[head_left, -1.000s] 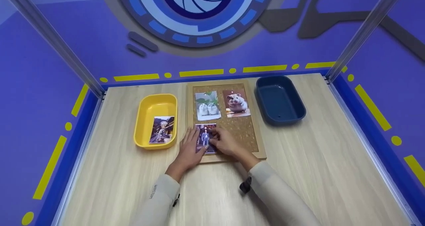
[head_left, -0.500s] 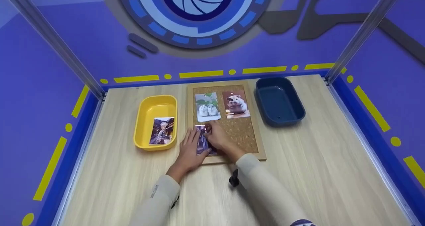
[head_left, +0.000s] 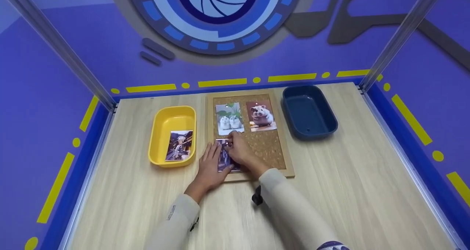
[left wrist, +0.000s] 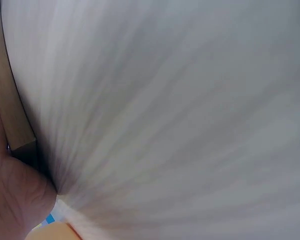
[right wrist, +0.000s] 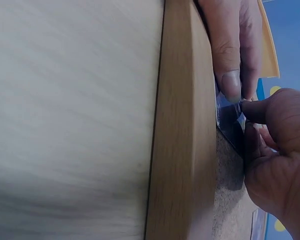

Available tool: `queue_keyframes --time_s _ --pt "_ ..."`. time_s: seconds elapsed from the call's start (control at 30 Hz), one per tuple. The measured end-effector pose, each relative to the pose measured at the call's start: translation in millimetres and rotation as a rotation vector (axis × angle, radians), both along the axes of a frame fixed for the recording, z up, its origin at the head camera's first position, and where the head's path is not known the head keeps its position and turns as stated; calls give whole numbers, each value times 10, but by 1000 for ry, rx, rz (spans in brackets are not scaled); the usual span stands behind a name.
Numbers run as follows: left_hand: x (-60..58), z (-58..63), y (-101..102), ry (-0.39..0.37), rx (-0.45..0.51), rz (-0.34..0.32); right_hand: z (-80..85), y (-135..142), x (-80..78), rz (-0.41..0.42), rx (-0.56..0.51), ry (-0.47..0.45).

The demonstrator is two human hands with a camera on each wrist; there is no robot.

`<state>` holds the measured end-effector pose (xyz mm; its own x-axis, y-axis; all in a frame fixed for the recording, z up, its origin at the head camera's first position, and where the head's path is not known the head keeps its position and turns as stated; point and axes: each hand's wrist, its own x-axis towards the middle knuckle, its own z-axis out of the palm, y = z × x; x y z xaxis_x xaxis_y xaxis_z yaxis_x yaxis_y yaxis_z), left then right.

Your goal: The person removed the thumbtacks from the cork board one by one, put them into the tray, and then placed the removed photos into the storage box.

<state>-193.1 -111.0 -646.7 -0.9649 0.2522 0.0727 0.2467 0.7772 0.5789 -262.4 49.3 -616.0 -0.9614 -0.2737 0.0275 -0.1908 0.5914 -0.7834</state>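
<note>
My left hand lies with straight fingers along the left side of a dark photo, its thumb over the lower edge. This photo lies at the lower left of a wood-framed corkboard. At the photo's top my right hand has curled fingers around a small white-headed pushpin, covering much of the picture. In the right wrist view the thumb of the left hand presses the photo's corner beside the right hand's fingers. Above are a photo of two hamsters and one of a single hamster, each pinned at the top.
A yellow tray left of the board holds another photo. A dark blue tray stands right of the board at the back. The board lies on a pale wooden table between blue panels.
My right hand has moved left and slightly up, from the photo's right edge to the pushpin at its top, now hiding more of the picture. My left hand stays in place.
</note>
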Motion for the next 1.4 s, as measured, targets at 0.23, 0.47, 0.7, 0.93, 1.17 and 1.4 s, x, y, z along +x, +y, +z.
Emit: queue_keyframes --time_s 0.23,0.47,0.7,0.93,1.17,1.4 --pt "13 29 7 8 22 -11 16 6 -9 27 36 39" --pt "3 15 8 31 34 -9 44 5 -42 31 56 8" --pt "10 9 -4 31 31 -14 45 -25 -41 21 75 -22" --pt "0 -9 -9 28 29 -14 49 -80 -46 12 166 83" --pt "3 -47 -10 37 17 -7 22 -69 -64 26 148 90" --pt "-1 -40 0 44 30 -2 23 -68 -85 20 151 91"
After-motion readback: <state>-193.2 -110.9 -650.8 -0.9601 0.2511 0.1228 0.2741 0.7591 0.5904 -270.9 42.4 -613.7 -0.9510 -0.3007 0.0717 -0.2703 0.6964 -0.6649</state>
